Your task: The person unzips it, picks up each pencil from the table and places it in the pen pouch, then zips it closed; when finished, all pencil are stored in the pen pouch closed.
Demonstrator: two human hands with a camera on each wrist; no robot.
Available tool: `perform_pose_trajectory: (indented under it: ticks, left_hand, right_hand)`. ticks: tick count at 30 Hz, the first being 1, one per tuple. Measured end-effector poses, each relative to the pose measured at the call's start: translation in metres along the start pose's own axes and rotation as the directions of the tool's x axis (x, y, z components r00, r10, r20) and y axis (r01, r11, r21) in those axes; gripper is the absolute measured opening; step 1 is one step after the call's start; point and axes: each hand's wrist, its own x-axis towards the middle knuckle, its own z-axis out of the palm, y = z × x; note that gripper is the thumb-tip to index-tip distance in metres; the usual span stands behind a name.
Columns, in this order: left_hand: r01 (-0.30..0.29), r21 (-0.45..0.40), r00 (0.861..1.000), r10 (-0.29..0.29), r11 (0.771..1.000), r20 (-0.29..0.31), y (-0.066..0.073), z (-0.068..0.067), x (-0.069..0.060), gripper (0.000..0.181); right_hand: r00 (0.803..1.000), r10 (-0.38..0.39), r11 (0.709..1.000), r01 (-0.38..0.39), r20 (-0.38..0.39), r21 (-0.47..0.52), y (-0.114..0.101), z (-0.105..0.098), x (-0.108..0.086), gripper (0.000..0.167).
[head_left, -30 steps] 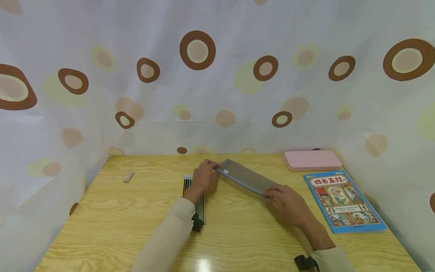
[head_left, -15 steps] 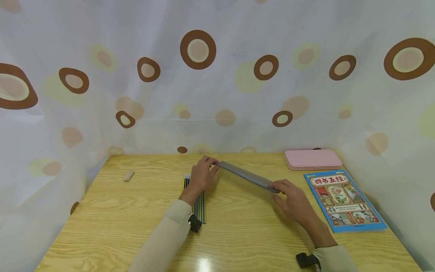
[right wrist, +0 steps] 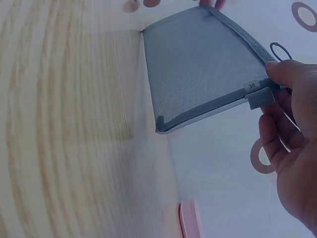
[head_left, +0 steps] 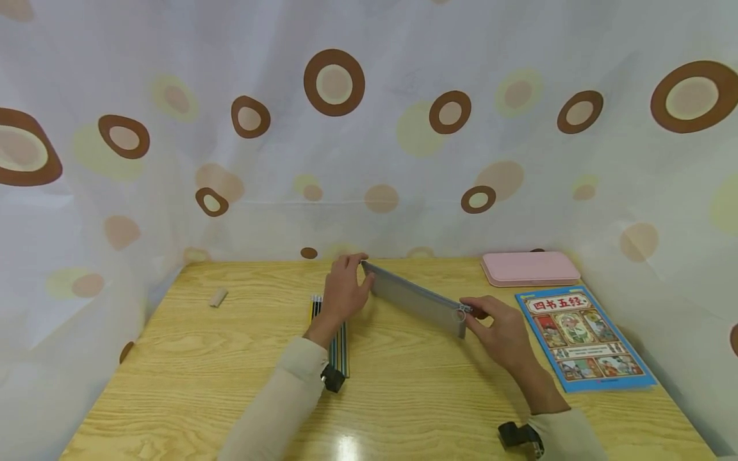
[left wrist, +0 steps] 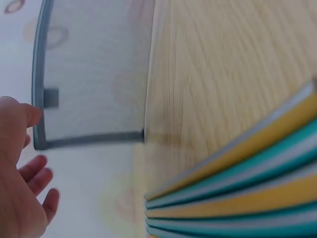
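A grey see-through mesh zipper pouch (head_left: 412, 296) is held up on edge above the table, its zipper edge on top. My left hand (head_left: 344, 291) pinches the pouch's far left top corner. At the near right top corner, beside the zipper ring, my right hand (head_left: 501, 333) pinches it between thumb and fingers. The right wrist view shows the mesh pouch (right wrist: 203, 64) with a small tag reading 38 near that thumb. Under my left wrist lies a row of striped pencils (head_left: 340, 349), partly hidden by the hand; the left wrist view shows these pencils (left wrist: 237, 173) close up.
A small beige eraser-like block (head_left: 218, 298) lies at the left of the wooden table (head_left: 403, 410). At the back right is a pink case (head_left: 530, 269), with a blue-edged picture book (head_left: 586, 339) in front of it. A patterned sheet (head_left: 380, 141) hangs behind.
The pouch has turned from lying slanted, through edge-on, to standing with its zipper edge up and its side facing me. Both hands rose slightly and kept their hold.
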Motion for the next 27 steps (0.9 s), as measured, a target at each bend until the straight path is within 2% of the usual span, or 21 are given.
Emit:
perform_pose_trajectory:
  ticks: [2,4,6,8,12,15,17,20,27]
  left_hand:
    - [-0.027,0.024,0.998,0.028,0.999,-0.052,0.006,0.002,-0.002,0.037]
    - [-0.077,0.053,0.991,0.082,0.996,-0.108,0.015,0.005,-0.004,0.032]
    - [-0.138,0.061,0.980,0.145,0.989,-0.139,0.027,0.006,-0.008,0.026]
    - [-0.217,0.063,0.964,0.224,0.974,-0.144,0.039,0.008,-0.013,0.023]
    - [-0.397,0.012,0.914,0.396,0.918,-0.090,0.062,0.011,-0.022,0.021]
    - [-0.491,-0.015,0.870,0.490,0.871,-0.055,0.073,0.015,-0.028,0.021]
    - [-0.523,-0.029,0.852,0.522,0.852,-0.042,0.077,0.018,-0.032,0.021]
    - [-0.550,-0.028,0.835,0.549,0.835,-0.037,0.081,0.021,-0.038,0.021]
    - [-0.583,0.014,0.811,0.583,0.812,-0.040,0.088,0.023,-0.046,0.022]
  right_hand:
    - [1.000,0.007,1.000,-0.007,0.014,-0.007,-0.002,0.001,0.000,0.028]
    - [1.000,0.006,1.000,-0.005,0.020,-0.009,-0.004,0.002,-0.001,0.029]
    - [1.000,-0.008,1.000,0.008,0.014,0.005,-0.006,0.003,-0.001,0.030]
    - [1.000,-0.028,0.999,0.028,-0.002,0.025,-0.008,0.004,-0.001,0.032]
    - [0.997,-0.064,0.995,0.066,-0.033,0.070,-0.012,0.006,0.000,0.035]
    - [0.996,-0.074,0.993,0.078,-0.053,0.091,-0.015,0.006,0.000,0.037]
    - [0.995,-0.077,0.991,0.082,-0.059,0.103,-0.017,0.007,0.001,0.038]
    - [0.995,-0.074,0.991,0.081,-0.061,0.109,-0.020,0.007,0.001,0.039]
    - [0.997,-0.052,0.994,0.056,-0.052,0.090,-0.023,0.004,0.001,0.039]
